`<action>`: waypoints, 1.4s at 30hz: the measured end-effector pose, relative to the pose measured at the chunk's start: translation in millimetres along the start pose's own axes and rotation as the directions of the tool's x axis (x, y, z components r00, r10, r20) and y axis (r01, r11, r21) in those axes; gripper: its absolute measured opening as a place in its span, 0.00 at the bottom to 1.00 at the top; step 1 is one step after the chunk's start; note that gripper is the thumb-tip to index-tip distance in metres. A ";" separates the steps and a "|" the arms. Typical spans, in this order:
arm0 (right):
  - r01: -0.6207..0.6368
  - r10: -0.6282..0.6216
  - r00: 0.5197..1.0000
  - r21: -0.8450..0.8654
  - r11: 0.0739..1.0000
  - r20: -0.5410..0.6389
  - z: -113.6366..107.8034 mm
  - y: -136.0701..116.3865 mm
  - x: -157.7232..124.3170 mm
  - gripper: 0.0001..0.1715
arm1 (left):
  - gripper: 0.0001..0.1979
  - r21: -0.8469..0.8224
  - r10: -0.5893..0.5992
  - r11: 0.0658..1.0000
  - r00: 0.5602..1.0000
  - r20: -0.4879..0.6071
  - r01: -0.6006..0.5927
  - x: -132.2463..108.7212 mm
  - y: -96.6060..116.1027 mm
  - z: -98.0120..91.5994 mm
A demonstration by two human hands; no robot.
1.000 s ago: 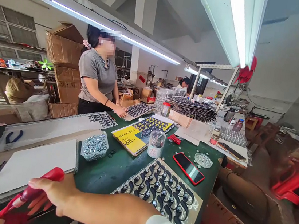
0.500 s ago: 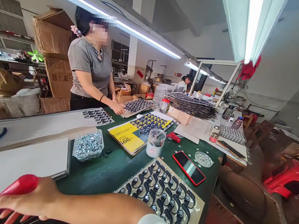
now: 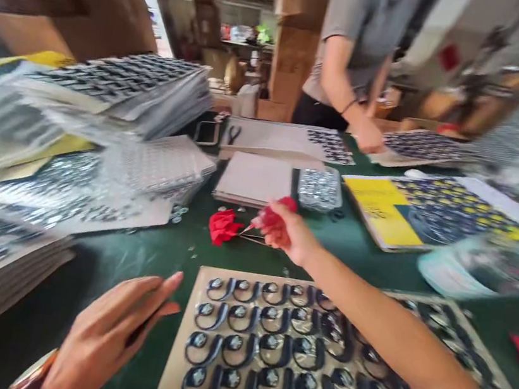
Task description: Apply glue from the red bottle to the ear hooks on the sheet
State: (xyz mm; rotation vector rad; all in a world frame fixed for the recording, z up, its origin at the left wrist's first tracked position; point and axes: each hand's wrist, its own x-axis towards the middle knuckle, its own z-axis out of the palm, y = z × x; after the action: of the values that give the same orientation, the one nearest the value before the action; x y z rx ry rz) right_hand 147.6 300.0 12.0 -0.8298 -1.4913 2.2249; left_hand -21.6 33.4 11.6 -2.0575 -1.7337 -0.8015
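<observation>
Head cam, only view here. Right hand [image 3: 286,227] is closed around a red tool [image 3: 280,213], thin pointed tip aimed left at a crumpled red cloth [image 3: 224,227] out in the middle of the green bench [image 3: 354,232]. Can't tell if the tip touches the cloth. Left hand [image 3: 116,319] is loosely open, fingers nearly straight, nothing in it that I can see; it's over the bench just left of a card of black hook-shaped pieces [image 3: 268,349], each with a silvery star-like bit. The right forearm crosses above that card.

For the label nerds: the yellow printed card [image 3: 373,203] over on the right has dark lettering, but it's way too smeared to read. The clear jar [image 3: 460,269] near it has a pale label, also mush.

Behind the tool there's a stack of white sheets [image 3: 254,178], with a clear tub of shiny silver bits [image 3: 320,188] right beside it. Across the bench, a co-worker's hand [image 3: 369,137] is at another card of dark pieces [image 3: 423,146].
</observation>
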 end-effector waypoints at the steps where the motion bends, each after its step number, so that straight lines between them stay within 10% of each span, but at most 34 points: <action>1: -0.006 0.005 1.000 0.020 1.000 0.028 1.8 8.6 8.4 0.29 | 0.15 0.034 -0.013 0.999 0.996 0.083 0.010 -4.9 -0.1 -1.2; 11: 0.046 -0.042 0.995 -0.048 0.998 0.087 49.9 42.9 -4.1 0.26 | 0.15 -0.043 0.145 0.989 0.984 0.106 -0.141 -18.7 15.8 14.3; 42: 0.235 -0.186 0.969 -0.376 0.896 0.162 51.8 63.8 -13.2 0.16 | 0.11 0.064 0.172 0.983 0.985 0.001 -0.171 -22.5 34.8 35.3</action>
State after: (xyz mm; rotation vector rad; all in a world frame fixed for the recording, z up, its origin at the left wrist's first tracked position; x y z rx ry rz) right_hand 127.8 229.9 -28.4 -0.6078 -2.0254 1.8736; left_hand 17.2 29.2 -26.3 -2.1250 -1.5331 -0.6890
